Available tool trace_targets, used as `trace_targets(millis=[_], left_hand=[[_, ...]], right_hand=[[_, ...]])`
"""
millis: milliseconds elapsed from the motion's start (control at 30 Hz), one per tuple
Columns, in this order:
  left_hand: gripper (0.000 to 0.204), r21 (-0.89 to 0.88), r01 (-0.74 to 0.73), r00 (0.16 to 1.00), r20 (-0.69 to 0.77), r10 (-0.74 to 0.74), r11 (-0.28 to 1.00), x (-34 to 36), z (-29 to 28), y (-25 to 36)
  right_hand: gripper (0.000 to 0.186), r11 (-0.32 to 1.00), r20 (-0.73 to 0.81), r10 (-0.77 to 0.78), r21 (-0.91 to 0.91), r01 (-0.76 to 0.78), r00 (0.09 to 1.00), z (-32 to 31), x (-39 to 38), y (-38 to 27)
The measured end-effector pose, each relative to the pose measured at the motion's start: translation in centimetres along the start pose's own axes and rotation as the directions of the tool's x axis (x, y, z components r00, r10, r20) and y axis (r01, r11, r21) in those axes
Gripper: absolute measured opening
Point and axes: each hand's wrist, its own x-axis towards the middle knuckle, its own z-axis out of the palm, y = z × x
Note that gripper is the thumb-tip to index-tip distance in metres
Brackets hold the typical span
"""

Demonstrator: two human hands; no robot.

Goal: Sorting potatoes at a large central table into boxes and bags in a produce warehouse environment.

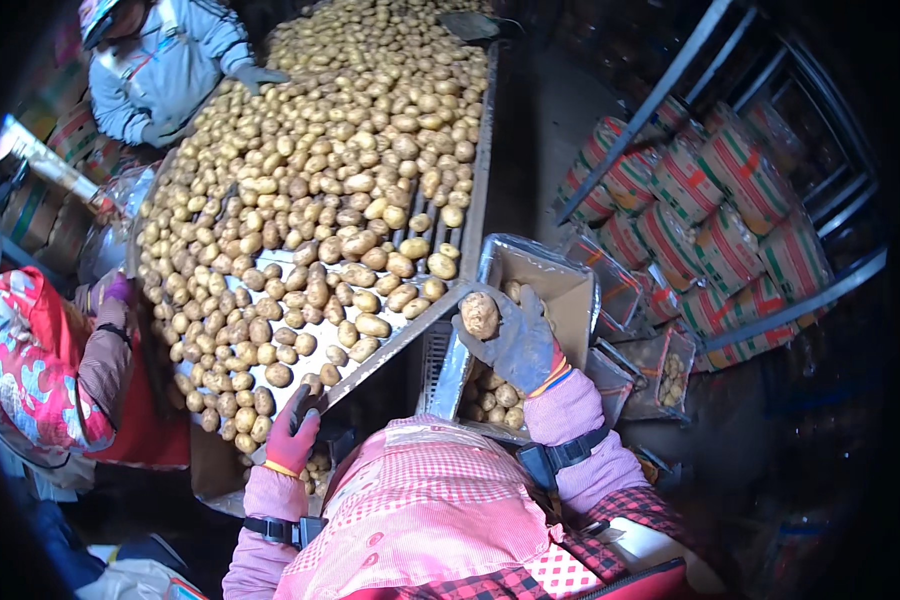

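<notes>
Potato [479, 315] is in the right hand [518, 345], gripped between thumb and fingers, grey glove. I have it over the left side of a plastic-lined carton [560, 290], near the sorting table's right corner; can't judge its height above the carton. More potatoes lie in the carton, partly under that hand.

Left hand [292, 432], pink glove with dark fingers, is at the near rim of the sorting table [395, 346], fingertips right by a small potato [311, 384]. I can't tell whether it's pinching that one or just resting there.

Potato heap [340, 150] covers most of the table: dense at the far end, thinner near me, white surface showing through. Second carton [210, 468] sits below the near edge, partly hidden by the left arm.

Two co-workers on the left: one gloved hand [258, 76] on the heap, one purple glove [120, 289] by the table's left edge. Striped packs [670, 240] stacked right, beside a metal frame [660, 95].
</notes>
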Motion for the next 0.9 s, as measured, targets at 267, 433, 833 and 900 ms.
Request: trace_targets(millis=[267,433,833,900], left_hand=[[0.055,-0.127,-0.006,0.984,-0.178,-0.017,0.992,-4.0,-3.5,-1.8],[0.054,-0.125,0.089,0.951,-0.284,-0.122,0.988,-6.8,-5.3,-2.7],[0.054,-0.101,0.167,0.782,-0.593,-0.194,0.981,-15.0,-7.1,-5.2],[0.053,-0.074,0.175,0.734,-0.655,-0.18,0.982,-16.7,-7.1,-5.2]], right_hand=[[0.076,0.996,-0.199,0.007,-0.09,-0.025,0.98,1.4,4.0,4.7],[0.082,0.954,-0.079,0.11,-0.272,-0.128,0.991,3.2,6.8,7.2],[0.057,0.864,0.131,0.503,-0.074,-0.498,0.854,6.5,17.5,17.2],[0.072,0.861,0.222,0.507,-0.09,-0.5,0.833,7.9,18.3,19.1]])
